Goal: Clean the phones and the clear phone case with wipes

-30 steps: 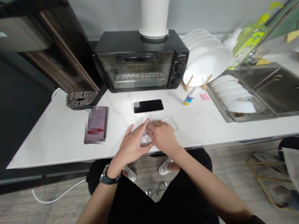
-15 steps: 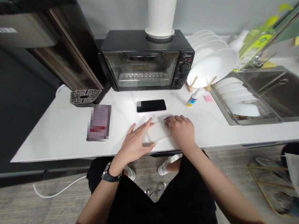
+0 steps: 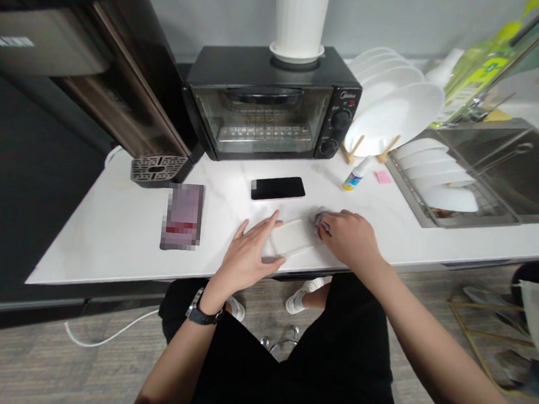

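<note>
A clear phone case (image 3: pixel 294 237) lies flat on the white counter (image 3: pixel 114 234) near its front edge. My left hand (image 3: pixel 247 256) rests on the case's left end with fingers spread, pinning it down. My right hand (image 3: pixel 348 235) is at the case's right end, fingers curled round a small greyish wad (image 3: pixel 320 218) pressed against the case. A black phone (image 3: pixel 278 188) lies screen up just behind the case.
A black toaster oven (image 3: pixel 271 110) stands at the back with a white vase on top. A dark booklet (image 3: pixel 182 215) lies to the left, a coffee machine (image 3: pixel 98 73) behind it. White plates (image 3: pixel 391 112), a small bottle (image 3: pixel 355 176), a pink note and a sink rack (image 3: pixel 441 183) are to the right.
My right hand slid from the case's left end, beside my left hand, to its right end. My left hand stayed on the left end. The view shifted slightly.
</note>
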